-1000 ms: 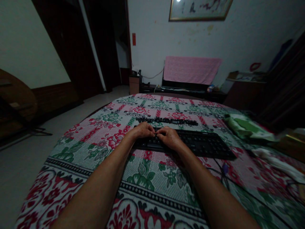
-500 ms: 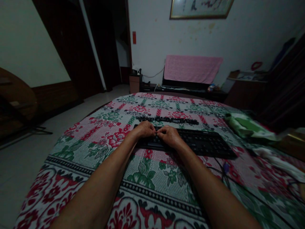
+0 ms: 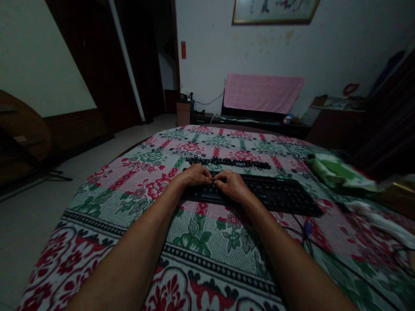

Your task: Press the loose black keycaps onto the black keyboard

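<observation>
Left hand [image 3: 197, 174], right hand [image 3: 232, 185], bunched close over black keyboard [image 3: 282, 195], whether pinching something I cannot tell, tablecloth [image 3: 201, 246] running to its edge at nine o'clock, green-white packet [image 3: 337, 170] at three

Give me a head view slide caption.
Left hand and right hand close together over a black keyboard on a flowered tablecloth.
</observation>
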